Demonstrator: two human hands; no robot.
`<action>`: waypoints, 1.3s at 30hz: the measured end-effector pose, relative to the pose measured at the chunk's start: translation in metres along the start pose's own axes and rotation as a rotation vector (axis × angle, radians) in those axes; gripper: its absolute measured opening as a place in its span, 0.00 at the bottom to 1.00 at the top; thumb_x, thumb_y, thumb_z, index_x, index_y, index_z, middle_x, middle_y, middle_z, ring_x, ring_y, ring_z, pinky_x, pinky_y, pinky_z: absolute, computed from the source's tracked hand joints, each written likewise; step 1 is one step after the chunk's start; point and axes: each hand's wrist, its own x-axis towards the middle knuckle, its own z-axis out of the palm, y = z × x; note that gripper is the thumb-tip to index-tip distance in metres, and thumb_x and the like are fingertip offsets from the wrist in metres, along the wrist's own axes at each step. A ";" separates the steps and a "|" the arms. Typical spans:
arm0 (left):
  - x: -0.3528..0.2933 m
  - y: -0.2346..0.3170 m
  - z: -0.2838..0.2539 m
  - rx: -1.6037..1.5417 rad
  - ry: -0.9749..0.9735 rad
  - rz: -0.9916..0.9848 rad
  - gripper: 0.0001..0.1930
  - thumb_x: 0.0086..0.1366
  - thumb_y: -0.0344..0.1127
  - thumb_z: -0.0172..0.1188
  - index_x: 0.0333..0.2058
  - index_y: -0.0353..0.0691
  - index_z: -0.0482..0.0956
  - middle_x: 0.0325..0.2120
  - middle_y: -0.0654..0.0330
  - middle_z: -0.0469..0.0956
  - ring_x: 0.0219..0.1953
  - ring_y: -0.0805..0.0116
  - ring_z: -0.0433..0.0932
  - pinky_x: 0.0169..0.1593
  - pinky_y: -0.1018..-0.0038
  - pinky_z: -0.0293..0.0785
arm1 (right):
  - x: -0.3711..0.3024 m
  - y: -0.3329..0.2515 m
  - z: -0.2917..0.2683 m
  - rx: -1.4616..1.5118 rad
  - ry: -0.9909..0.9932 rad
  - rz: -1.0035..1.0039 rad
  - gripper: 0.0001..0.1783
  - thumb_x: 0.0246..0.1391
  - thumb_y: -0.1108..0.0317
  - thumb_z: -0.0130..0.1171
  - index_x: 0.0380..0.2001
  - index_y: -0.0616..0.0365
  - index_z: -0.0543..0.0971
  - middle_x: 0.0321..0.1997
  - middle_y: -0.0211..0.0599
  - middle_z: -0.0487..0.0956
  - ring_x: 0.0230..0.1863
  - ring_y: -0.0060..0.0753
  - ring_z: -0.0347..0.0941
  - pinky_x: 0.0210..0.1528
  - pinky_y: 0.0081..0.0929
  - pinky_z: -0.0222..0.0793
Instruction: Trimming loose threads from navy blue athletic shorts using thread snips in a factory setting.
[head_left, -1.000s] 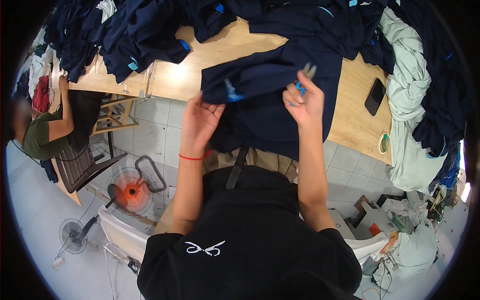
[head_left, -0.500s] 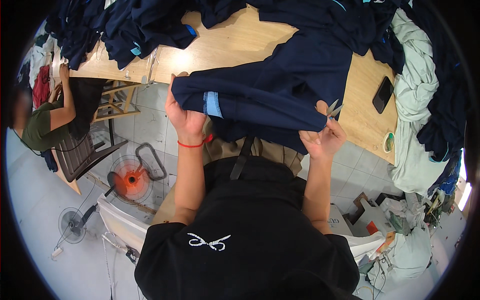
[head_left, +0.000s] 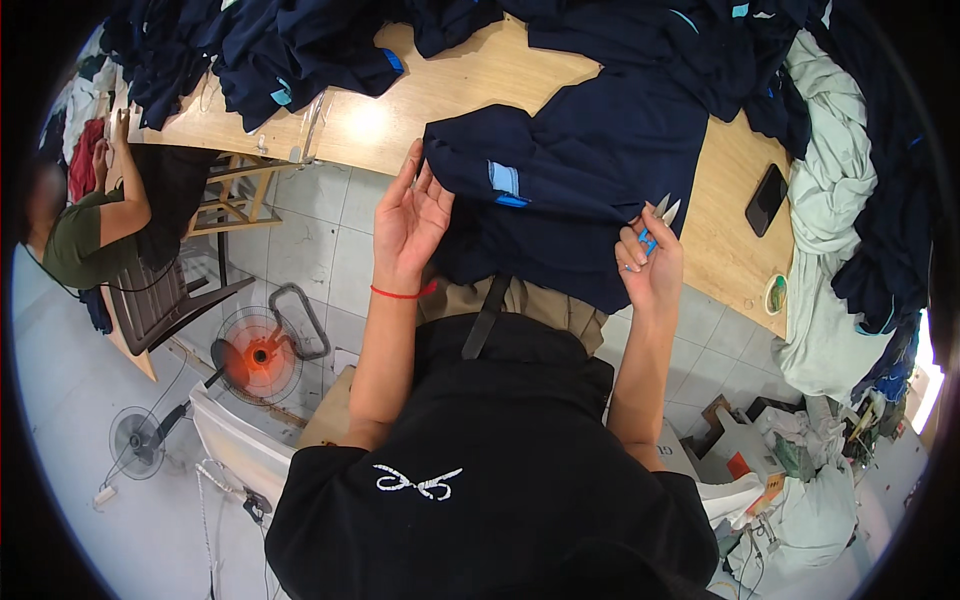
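A navy blue garment (head_left: 590, 160) lies over the table's front edge and hangs toward my lap. Near its left end sits a light blue patch (head_left: 504, 178), with a brighter blue strip just below. At that left end is my left hand (head_left: 410, 220), palm up, fingers stretched out and the fingertips close to the cloth edge; whether they touch it I cannot tell. My right hand (head_left: 650, 262) is closed around small blue-handled thread snips (head_left: 650, 240), their pale blades pointing up and slightly apart. The fingertips of that hand are against the garment's right part.
The wooden table (head_left: 450, 85) carries piles of navy garments (head_left: 300, 60) along the back. At right lie a black phone (head_left: 766, 200), a small round container (head_left: 776, 293) and pale green cloth (head_left: 835, 160). A person (head_left: 95, 230) works at far left, near a chair and fans (head_left: 260, 355).
My left hand has opened and moved right, off the garment's left end. That end has shifted right and settled toward the table. The snips in my right hand now show more fully.
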 end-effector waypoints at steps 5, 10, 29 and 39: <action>0.008 0.003 0.004 -0.002 -0.008 0.013 0.21 0.82 0.29 0.49 0.70 0.36 0.67 0.65 0.44 0.75 0.70 0.52 0.75 0.74 0.54 0.72 | 0.003 0.005 -0.001 -0.062 0.060 0.019 0.07 0.71 0.71 0.58 0.38 0.62 0.79 0.27 0.31 0.74 0.17 0.20 0.60 0.18 0.22 0.53; 0.010 0.001 0.009 0.040 0.005 0.037 0.22 0.81 0.28 0.50 0.71 0.36 0.67 0.67 0.42 0.73 0.71 0.49 0.72 0.74 0.55 0.72 | 0.002 0.005 0.003 -0.054 0.081 0.024 0.07 0.72 0.70 0.58 0.37 0.62 0.79 0.26 0.31 0.74 0.18 0.20 0.60 0.18 0.22 0.53; 0.023 0.044 0.094 1.430 0.246 0.863 0.17 0.73 0.26 0.64 0.59 0.33 0.78 0.51 0.56 0.81 0.46 0.72 0.81 0.54 0.76 0.78 | 0.032 -0.028 0.008 -0.798 0.399 -0.568 0.16 0.66 0.72 0.69 0.55 0.67 0.83 0.49 0.37 0.86 0.51 0.24 0.79 0.57 0.25 0.73; 0.120 -0.104 0.048 1.861 -0.212 0.508 0.12 0.65 0.22 0.67 0.47 0.36 0.88 0.40 0.54 0.82 0.36 0.66 0.85 0.39 0.72 0.80 | 0.093 -0.061 0.031 -0.704 0.098 -0.368 0.10 0.64 0.75 0.69 0.43 0.58 0.77 0.23 0.16 0.66 0.16 0.11 0.54 0.19 0.19 0.47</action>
